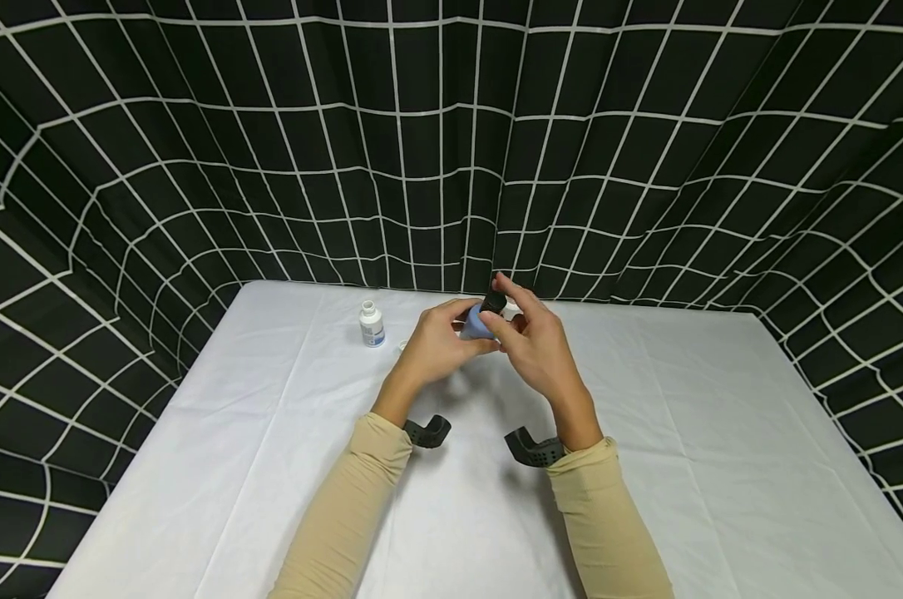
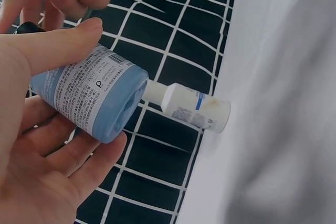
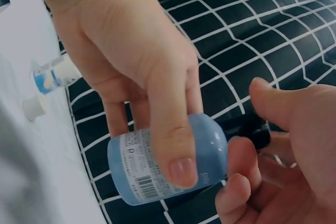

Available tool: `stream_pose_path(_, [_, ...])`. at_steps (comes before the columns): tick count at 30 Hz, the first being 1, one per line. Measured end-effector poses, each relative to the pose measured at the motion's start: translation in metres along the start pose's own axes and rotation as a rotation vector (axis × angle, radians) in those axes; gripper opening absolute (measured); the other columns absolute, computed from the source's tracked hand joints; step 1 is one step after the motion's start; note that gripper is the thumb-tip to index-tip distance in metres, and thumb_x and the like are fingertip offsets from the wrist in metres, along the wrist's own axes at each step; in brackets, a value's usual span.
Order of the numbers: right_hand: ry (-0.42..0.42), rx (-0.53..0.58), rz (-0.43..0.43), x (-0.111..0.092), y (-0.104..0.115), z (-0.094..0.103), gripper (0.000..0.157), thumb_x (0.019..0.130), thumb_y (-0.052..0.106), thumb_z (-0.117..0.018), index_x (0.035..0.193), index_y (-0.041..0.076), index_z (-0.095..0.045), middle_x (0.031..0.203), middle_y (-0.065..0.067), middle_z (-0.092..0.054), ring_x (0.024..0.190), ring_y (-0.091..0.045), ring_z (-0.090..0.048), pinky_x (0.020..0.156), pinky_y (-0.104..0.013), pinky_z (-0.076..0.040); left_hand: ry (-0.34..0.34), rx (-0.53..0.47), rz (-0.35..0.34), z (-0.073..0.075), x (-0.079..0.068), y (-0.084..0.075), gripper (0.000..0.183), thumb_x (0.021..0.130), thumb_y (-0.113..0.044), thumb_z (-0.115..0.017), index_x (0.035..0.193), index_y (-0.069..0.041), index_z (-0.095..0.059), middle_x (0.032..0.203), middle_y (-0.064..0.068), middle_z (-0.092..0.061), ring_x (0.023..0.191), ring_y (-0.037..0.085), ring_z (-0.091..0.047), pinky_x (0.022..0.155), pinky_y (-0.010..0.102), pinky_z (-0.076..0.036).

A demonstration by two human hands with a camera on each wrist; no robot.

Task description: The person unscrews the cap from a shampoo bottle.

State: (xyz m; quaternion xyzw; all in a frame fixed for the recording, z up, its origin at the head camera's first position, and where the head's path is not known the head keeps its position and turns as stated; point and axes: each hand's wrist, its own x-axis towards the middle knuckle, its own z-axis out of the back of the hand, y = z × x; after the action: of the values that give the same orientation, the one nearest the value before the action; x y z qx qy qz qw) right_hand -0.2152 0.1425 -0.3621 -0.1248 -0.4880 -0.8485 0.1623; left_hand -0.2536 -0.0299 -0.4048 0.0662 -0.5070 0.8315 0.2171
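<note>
My left hand (image 1: 438,339) grips a blue bottle (image 2: 121,100) with a white printed label, its thumb lying across one side and its fingers on the other. The bottle is held tilted above the table. At its black top (image 3: 254,131) is my right hand (image 1: 532,339), thumb and fingers curled around that end. Part of the black top is hidden behind the fingers. Farther left stands a small white bottle (image 1: 372,324) with a blue-marked label and a bare neck. A small white cap (image 3: 34,107) lies near it, mostly covered by my left hand in the head view.
A white cloth covers the table (image 1: 272,466). Black curtain with a white grid (image 1: 451,150) hangs along its back and sides. A white object (image 1: 510,308) shows partly behind my right hand. Black wrist mounts (image 1: 535,449) stick out inward from both wrists.
</note>
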Motion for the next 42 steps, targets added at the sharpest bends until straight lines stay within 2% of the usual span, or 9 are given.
stream_pose_path(4, [-0.059, -0.043, -0.056, 0.0014, -0.0015, -0.0024, 0.058, 0.095, 0.032, -0.074, 0.146, 0.012, -0.054, 0.135, -0.008, -0.059, 0.069, -0.013, -0.052, 0.057, -0.019, -0.043, 0.007, -0.004, 0.004, -0.0007, -0.0002, -0.0019, 0.062, 0.078, -0.029, -0.089, 0.133, -0.011, -0.066, 0.126, 0.002, -0.072, 0.111, 0.016, -0.069, 0.095, 0.031, -0.059])
stream_pose_path(8, [-0.113, -0.05, -0.106, 0.0019, -0.0047, -0.0047, 0.05, 0.092, 0.033, -0.077, 0.133, 0.009, -0.06, 0.121, -0.009, -0.059, 0.071, -0.017, -0.051, 0.058, -0.02, -0.041, 0.013, 0.005, 0.009, -0.0015, -0.0006, -0.0029, 0.061, 0.078, -0.028, -0.089, 0.132, -0.012, -0.067, 0.126, 0.002, -0.072, 0.109, 0.017, -0.069, 0.094, 0.031, -0.059])
stream_pose_path(14, [-0.142, -0.052, -0.125, 0.0014, -0.0051, -0.0058, 0.043, 0.092, 0.032, -0.077, 0.122, 0.005, -0.063, 0.113, -0.011, -0.061, 0.075, -0.022, -0.049, 0.06, -0.022, -0.038, 0.023, 0.005, 0.007, -0.0026, -0.0008, -0.0015, 0.055, 0.079, -0.029, -0.088, 0.129, -0.018, -0.069, 0.123, -0.001, -0.073, 0.106, 0.014, -0.07, 0.093, 0.031, -0.059])
stream_pose_path(17, [-0.122, -0.043, -0.117, 0.0007, -0.0043, -0.0052, 0.04, 0.094, 0.029, -0.076, 0.125, 0.006, -0.065, 0.112, -0.01, -0.061, 0.071, -0.019, -0.05, 0.057, -0.021, -0.038, 0.024, 0.015, 0.011, -0.0027, -0.0008, -0.0004, 0.055, 0.079, -0.03, -0.088, 0.129, -0.018, -0.069, 0.123, -0.001, -0.073, 0.106, 0.014, -0.07, 0.093, 0.031, -0.059])
stream_pose_path(21, [-0.061, -0.024, -0.054, 0.0007, -0.0032, -0.0038, 0.04, 0.098, 0.021, -0.069, 0.136, 0.009, -0.063, 0.114, -0.011, -0.06, 0.064, -0.01, -0.053, 0.054, -0.02, -0.042, 0.017, 0.028, 0.02, -0.0018, -0.0008, -0.0001, 0.056, 0.079, -0.028, -0.088, 0.13, -0.015, -0.068, 0.124, 0.001, -0.072, 0.108, 0.016, -0.07, 0.093, 0.032, -0.06])
stream_pose_path(25, [0.003, 0.014, -0.007, 0.0004, -0.0017, -0.0027, 0.042, 0.103, 0.014, -0.061, 0.144, 0.01, -0.057, 0.117, -0.011, -0.059, 0.065, -0.013, -0.057, 0.056, -0.02, -0.045, 0.009, 0.026, 0.029, -0.0005, -0.0009, 0.0001, 0.056, 0.079, -0.026, -0.088, 0.129, -0.014, -0.068, 0.123, 0.002, -0.072, 0.108, 0.017, -0.07, 0.093, 0.032, -0.06])
stream_pose_path(30, [0.043, 0.04, -0.028, 0.0, -0.0008, -0.0018, 0.044, 0.104, 0.013, -0.057, 0.148, 0.012, -0.053, 0.123, -0.011, -0.059, 0.065, -0.016, -0.058, 0.056, -0.019, -0.045, 0.004, 0.027, 0.032, 0.0008, -0.0009, 0.0008, 0.054, 0.079, -0.027, -0.088, 0.128, -0.014, -0.068, 0.121, 0.002, -0.073, 0.108, 0.017, -0.07, 0.094, 0.034, -0.06])
stream_pose_path(36, [-0.007, 0.087, -0.109, 0.0012, -0.0008, -0.0021, 0.057, 0.097, 0.019, -0.071, 0.15, 0.016, -0.05, 0.142, -0.007, -0.056, 0.064, -0.006, -0.056, 0.055, -0.018, -0.045, 0.003, 0.009, 0.044, 0.0002, -0.0002, 0.0037, 0.058, 0.078, -0.029, -0.089, 0.131, -0.017, -0.068, 0.126, 0.0, -0.072, 0.109, 0.015, -0.069, 0.093, 0.031, -0.06])
stream_pose_path(42, [-0.085, 0.03, -0.174, 0.0009, -0.0001, -0.0041, 0.048, 0.092, 0.029, -0.077, 0.134, 0.012, -0.061, 0.127, -0.008, -0.058, 0.07, -0.014, -0.054, 0.057, -0.02, -0.043, 0.011, 0.026, 0.04, -0.0021, -0.0002, 0.0032, 0.06, 0.078, -0.028, -0.089, 0.133, -0.015, -0.067, 0.126, 0.002, -0.072, 0.109, 0.017, -0.07, 0.093, 0.032, -0.06])
